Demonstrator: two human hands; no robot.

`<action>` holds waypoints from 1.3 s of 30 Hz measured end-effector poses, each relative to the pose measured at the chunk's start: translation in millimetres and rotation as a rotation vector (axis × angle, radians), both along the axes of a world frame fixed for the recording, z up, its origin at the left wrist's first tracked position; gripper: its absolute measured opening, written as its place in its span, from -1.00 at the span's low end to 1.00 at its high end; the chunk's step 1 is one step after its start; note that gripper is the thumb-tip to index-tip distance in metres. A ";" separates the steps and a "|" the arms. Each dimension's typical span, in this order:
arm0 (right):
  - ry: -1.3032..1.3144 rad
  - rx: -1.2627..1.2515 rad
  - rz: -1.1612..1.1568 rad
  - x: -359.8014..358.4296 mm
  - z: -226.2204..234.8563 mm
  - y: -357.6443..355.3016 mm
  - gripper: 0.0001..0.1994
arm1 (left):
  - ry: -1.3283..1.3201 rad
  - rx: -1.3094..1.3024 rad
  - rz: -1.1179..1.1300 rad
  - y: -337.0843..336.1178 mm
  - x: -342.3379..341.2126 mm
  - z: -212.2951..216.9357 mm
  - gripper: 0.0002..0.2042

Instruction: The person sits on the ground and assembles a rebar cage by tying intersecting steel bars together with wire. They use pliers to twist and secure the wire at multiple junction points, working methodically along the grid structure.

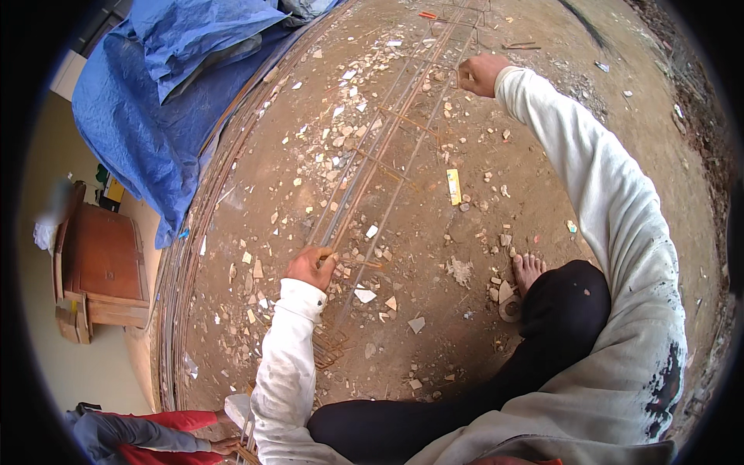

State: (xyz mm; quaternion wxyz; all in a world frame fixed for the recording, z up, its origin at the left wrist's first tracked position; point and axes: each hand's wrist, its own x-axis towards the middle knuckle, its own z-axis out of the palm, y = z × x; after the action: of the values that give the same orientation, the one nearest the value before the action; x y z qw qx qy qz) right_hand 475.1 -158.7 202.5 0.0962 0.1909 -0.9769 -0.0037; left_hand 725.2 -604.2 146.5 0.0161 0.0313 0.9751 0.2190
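A long, narrow cage of steel reinforcing bars [370,170] runs from near my left hand to the far edge of the ground. Thin rusty square stirrups [395,169] cross it at intervals. My left hand [312,267] is closed at the near part of the cage, pinching a stirrup where it meets the bars. Farther off, my right hand [482,74] is curled closed beside the cage's right-hand bar; what its fingers hold is hidden. Several more stirrups [332,349] lie bunched by my left forearm.
Stone chips and broken tile [364,294] litter the brown dirt. More long bars [182,310] lie along the left, near a blue tarp [147,116] and brown wooden furniture [108,256]. Another person [147,434] is at lower left, a hand on bars. A yellow packet [453,187] lies right of the cage.
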 end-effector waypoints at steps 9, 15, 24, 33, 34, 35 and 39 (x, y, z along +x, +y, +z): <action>-0.327 -0.587 0.290 -25.4 -210.5 -17.9 -0.52 | 0.001 -0.210 -0.022 107.5 -140.7 -52.9 -0.65; -0.214 -0.689 0.465 -28.5 -233.7 -45.9 -0.81 | -0.204 -0.368 -0.067 172.7 -174.9 -17.5 -0.51; -0.195 -0.787 0.569 -35.5 -239.0 -21.8 -0.87 | -0.508 -0.512 -0.257 156.4 -187.5 -40.0 -0.51; -0.369 -0.630 0.446 -113.8 -195.4 22.2 -0.73 | -0.066 -0.214 0.036 262.1 -256.5 -81.0 -0.49; -0.452 -0.519 0.383 -120.5 -192.4 26.6 -0.71 | 0.010 -0.145 0.096 269.0 -265.7 -89.8 -0.49; -0.469 -0.534 0.366 -122.8 -189.1 36.4 -0.70 | -0.013 -0.088 0.126 273.6 -271.7 -95.7 -0.48; -0.550 -0.478 0.341 -126.0 -204.8 111.4 -0.69 | -0.204 0.182 0.300 295.8 -310.4 -99.6 -0.53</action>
State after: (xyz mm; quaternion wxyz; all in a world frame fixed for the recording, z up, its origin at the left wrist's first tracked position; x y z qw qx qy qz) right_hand 349.1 -47.3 -2.2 -0.1279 0.3165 -0.8937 0.2911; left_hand 414.8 -308.4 46.9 0.0790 -0.1356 0.9383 0.3083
